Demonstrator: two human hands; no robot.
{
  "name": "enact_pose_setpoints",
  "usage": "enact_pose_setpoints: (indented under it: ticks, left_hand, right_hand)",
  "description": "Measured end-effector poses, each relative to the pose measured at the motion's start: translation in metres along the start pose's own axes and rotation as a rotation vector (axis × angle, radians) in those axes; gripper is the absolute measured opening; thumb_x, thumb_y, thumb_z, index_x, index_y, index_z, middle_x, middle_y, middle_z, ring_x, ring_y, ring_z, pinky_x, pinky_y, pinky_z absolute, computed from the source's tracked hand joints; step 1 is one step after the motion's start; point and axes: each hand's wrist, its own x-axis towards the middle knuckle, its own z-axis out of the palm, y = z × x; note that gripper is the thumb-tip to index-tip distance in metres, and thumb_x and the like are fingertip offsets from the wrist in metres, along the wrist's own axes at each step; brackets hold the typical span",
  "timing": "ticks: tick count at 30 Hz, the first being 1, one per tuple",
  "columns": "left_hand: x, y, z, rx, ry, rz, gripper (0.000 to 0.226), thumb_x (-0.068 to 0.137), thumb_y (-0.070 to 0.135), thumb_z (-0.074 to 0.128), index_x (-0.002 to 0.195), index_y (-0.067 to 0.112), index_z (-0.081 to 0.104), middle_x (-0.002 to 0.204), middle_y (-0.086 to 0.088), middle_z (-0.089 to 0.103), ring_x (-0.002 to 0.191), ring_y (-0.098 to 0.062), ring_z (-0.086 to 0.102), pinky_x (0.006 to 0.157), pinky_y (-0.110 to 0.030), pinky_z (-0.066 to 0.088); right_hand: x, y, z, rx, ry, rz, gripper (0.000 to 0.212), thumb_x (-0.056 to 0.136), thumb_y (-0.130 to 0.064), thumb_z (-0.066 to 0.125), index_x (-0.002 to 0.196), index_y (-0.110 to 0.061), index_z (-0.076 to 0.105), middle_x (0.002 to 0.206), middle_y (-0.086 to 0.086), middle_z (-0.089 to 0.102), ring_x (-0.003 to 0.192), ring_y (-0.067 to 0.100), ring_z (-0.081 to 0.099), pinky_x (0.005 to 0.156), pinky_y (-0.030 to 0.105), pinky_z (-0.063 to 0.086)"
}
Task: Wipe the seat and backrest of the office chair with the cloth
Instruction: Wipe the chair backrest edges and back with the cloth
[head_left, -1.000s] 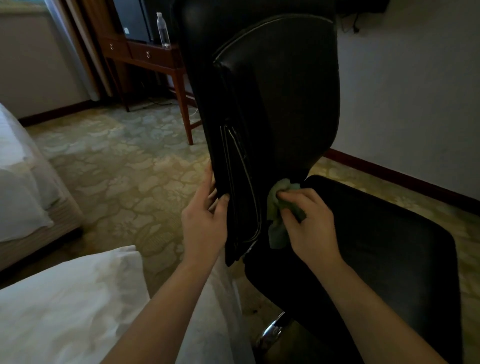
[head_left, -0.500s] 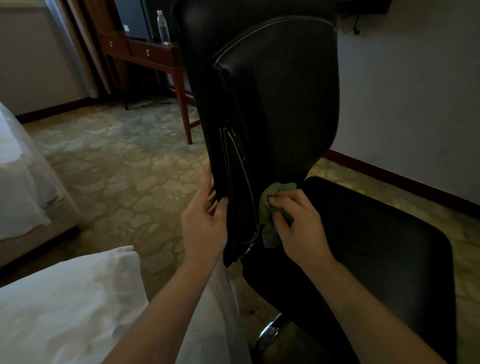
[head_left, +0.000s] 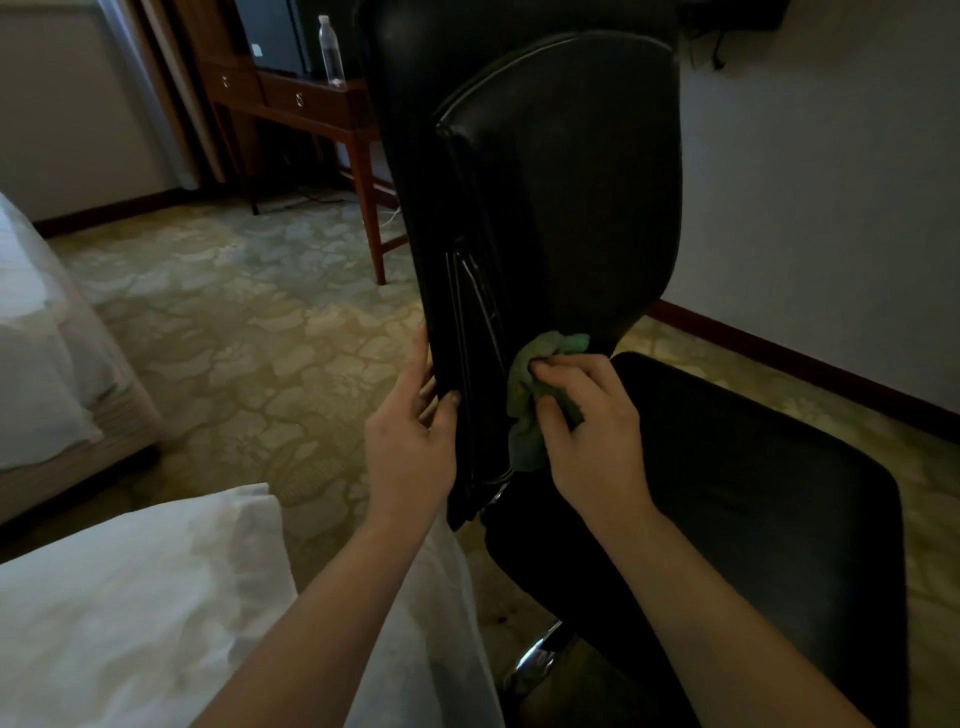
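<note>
Two hands at work: the left hand (head_left: 410, 441) grips the side edge of the tall black leather backrest (head_left: 571, 182); the right hand (head_left: 592, 431), just beside it, pinches a crumpled green cloth (head_left: 522, 410) against the base. The black padded seat (head_left: 753, 493) beyond likely awaits wiping.

A water bottle (head_left: 331, 49) stands on the wooden desk (head_left: 311, 101) (white bedding (head_left: 104, 597) nearer).

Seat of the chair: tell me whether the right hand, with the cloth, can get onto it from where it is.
Probably yes. The right hand grips the cloth at the foot of the backrest, right beside the seat, and nothing visible stands between them. The left hand holds the backrest's edge, aside.
</note>
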Motion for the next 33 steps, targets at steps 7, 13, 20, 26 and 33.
enact_pose_setpoints:
  ticks: [7, 13, 20, 26, 33]
  left_hand:
    - [0.000, 0.001, 0.001, -0.006, -0.006, 0.029, 0.068, 0.098, -0.002, 0.057, 0.151, 0.034, 0.034, 0.124, 0.027, 0.058, 0.116, 0.013, 0.058, 0.092, -0.009, 0.048]
    - [0.000, -0.001, 0.000, 0.001, -0.015, 0.029, 0.070, 0.098, -0.002, 0.058, 0.153, 0.034, 0.035, 0.131, 0.019, 0.060, 0.122, 0.007, 0.058, 0.098, -0.016, 0.049]
    - [-0.001, 0.000, 0.001, 0.004, -0.007, 0.040, 0.071, 0.098, -0.004, 0.056, 0.150, 0.038, 0.033, 0.126, 0.024, 0.061, 0.120, 0.009, 0.058, 0.098, -0.017, 0.050]
    - [0.000, -0.005, -0.001, 0.041, -0.008, 0.052, 0.070, 0.098, 0.000, 0.058, 0.153, 0.036, 0.033, 0.129, 0.018, 0.062, 0.122, 0.006, 0.058, 0.101, -0.022, 0.050]
    - [-0.001, -0.003, -0.001, 0.034, -0.018, 0.041, 0.072, 0.099, 0.002, 0.058, 0.150, 0.045, 0.032, 0.140, 0.009, 0.059, 0.123, 0.004, 0.058, 0.100, -0.020, 0.050]
  right_hand:
    - [-0.026, 0.026, -0.005, -0.094, -0.149, 0.059, 0.024, 0.090, 0.004, 0.064, 0.111, -0.007, 0.070, 0.108, -0.008, 0.052, 0.100, 0.002, 0.055, 0.092, 0.015, 0.047]
    - [-0.022, 0.030, -0.021, -0.156, -0.095, 0.090, 0.026, 0.092, 0.002, 0.061, 0.114, -0.009, 0.067, 0.110, -0.005, 0.053, 0.100, 0.011, 0.057, 0.090, 0.026, 0.051]
    - [-0.004, 0.003, -0.005, -0.044, -0.030, 0.030, 0.026, 0.091, 0.003, 0.060, 0.114, -0.009, 0.067, 0.113, -0.005, 0.053, 0.104, 0.007, 0.057, 0.094, 0.015, 0.047]
    - [-0.029, 0.021, 0.006, -0.082, -0.053, 0.051, 0.025, 0.089, 0.006, 0.062, 0.111, -0.006, 0.068, 0.111, -0.007, 0.050, 0.103, 0.005, 0.055, 0.094, 0.014, 0.046]
    - [-0.044, 0.047, -0.015, -0.271, -0.216, 0.011, 0.025, 0.088, 0.006, 0.065, 0.110, -0.004, 0.071, 0.110, 0.009, 0.062, 0.099, 0.024, 0.062, 0.086, 0.040, 0.057]
